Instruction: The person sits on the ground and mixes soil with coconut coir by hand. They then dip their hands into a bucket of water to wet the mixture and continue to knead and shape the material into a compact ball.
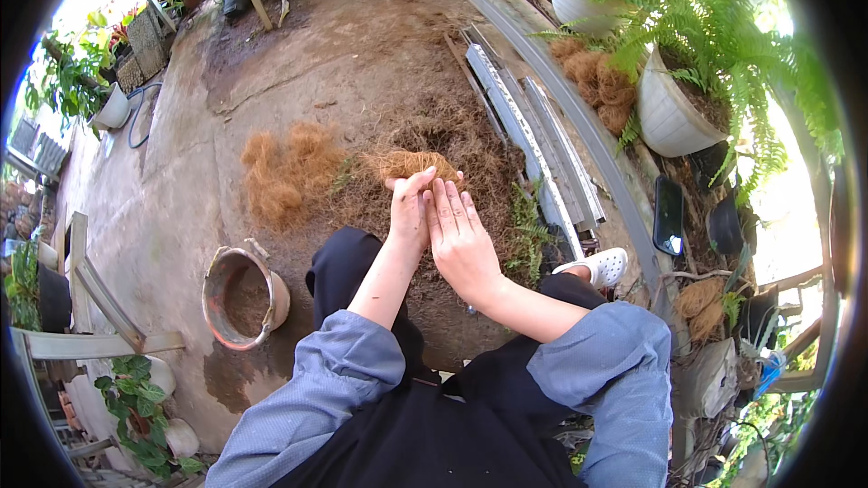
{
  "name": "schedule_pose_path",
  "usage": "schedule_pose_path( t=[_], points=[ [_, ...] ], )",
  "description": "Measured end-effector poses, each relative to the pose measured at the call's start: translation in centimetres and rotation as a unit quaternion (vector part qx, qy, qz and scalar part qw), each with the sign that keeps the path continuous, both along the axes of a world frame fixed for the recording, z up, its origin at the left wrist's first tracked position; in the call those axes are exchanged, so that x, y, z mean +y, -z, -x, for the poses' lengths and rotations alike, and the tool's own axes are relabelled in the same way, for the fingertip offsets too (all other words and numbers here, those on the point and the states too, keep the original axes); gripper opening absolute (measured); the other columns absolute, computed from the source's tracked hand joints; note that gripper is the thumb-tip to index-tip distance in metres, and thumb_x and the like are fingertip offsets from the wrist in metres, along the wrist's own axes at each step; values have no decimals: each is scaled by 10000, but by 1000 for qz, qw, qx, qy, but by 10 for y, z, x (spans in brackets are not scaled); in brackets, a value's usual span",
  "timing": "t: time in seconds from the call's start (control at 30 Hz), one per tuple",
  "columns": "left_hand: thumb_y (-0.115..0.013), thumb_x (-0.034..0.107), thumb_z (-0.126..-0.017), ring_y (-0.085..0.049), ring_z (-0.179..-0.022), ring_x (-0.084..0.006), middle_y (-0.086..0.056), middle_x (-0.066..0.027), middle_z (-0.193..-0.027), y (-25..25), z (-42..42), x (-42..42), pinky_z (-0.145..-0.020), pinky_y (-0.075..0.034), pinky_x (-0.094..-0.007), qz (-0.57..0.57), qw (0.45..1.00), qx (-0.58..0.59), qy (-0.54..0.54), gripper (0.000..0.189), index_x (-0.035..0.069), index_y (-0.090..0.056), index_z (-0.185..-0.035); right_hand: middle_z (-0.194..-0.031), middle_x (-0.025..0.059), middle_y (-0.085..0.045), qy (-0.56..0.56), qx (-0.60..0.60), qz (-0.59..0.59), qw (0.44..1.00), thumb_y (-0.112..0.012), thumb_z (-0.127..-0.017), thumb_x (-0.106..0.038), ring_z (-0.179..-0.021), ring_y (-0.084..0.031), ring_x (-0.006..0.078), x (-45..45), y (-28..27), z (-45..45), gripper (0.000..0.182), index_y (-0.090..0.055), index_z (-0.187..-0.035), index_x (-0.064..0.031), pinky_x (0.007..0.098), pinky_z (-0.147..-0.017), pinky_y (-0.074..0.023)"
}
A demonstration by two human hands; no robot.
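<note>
A wad of brown coconut fibre is held between my two hands, above a heap of dark soil and roots. My left hand grips it from the left, thumb uppermost. Against its near side, my right hand presses with fingers straight and together, close beside the left thumb. Part of the wad is hidden behind my fingers. Left of the heap, a loose pile of lighter coir lies on the concrete floor. Green fern fronds rest at the heap's right edge.
A worn bucket stands left of my knee by a wet patch. Metal channels lie right of the heap. Beyond them are fern pots, coir balls and a smartphone. A metal frame stands at far left.
</note>
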State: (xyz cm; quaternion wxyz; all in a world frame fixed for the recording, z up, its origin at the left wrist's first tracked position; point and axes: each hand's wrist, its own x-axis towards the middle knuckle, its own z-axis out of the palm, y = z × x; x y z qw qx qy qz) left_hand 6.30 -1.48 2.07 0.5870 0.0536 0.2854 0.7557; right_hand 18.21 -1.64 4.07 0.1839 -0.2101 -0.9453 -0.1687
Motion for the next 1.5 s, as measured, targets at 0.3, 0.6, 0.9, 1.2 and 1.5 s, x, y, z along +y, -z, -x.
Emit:
schedule_pose_path(
  t=[0.3, 0.6, 0.9, 1.2, 1.5],
  points=[
    [-550, 121, -856, -583, -924, -202, -581, -89, -1013, 12, 10, 2, -820, -472, -363, -72, 997, 33, -5, 259, 65, -436, -1082, -1128, 121, -615, -134, 118, -33, 983, -579, -752, -144, -1082, -570, 243, 43, -20, -10, 239, -637, -945, -15, 392, -959, -431],
    [-558, 161, -928, -547, -1080, -227, -535, -103, -1134, 15, -6, 8, -875, -493, -388, -126, 986, 98, -41, 446, 121, -287, -1280, -1102, 91, -617, -232, 137, -36, 962, -613, -724, -129, -1024, -591, 230, 76, -18, -16, 133, -626, -828, -47, 369, -895, -483],
    [-583, 187, -908, -574, -983, -216, -534, -117, -1080, 19, -1, 9, -823, -512, -375, -94, 989, 96, -58, 451, 67, -299, -1237, -1132, 151, -587, -146, 101, 22, 984, -584, -776, -123, -1113, -550, 294, 47, -5, -2, 212, -599, -969, -36, 407, -927, -454],
    [-538, 70, -873, -596, -918, -237, -541, -157, -1088, 5, -2, 4, -763, -524, -365, -35, 994, 107, -5, 558, 179, -188, -1293, -990, 133, -652, -157, 155, 418, 881, -623, -802, -137, -1009, -610, 234, 50, -63, -25, 143, -650, -915, -53, 371, -866, -453],
    [-606, 139, -647, -571, -867, -307, -483, -211, -1133, -18, -25, -11, -660, -519, -394, -165, 924, 35, 343, 772, 105, -279, -1346, -1176, 101, -579, -128, 239, 837, 475, -575, -798, -65, -1039, -567, 180, 118, -55, -60, 497, -476, -1284, -36, 327, -928, -437]
  ],
)
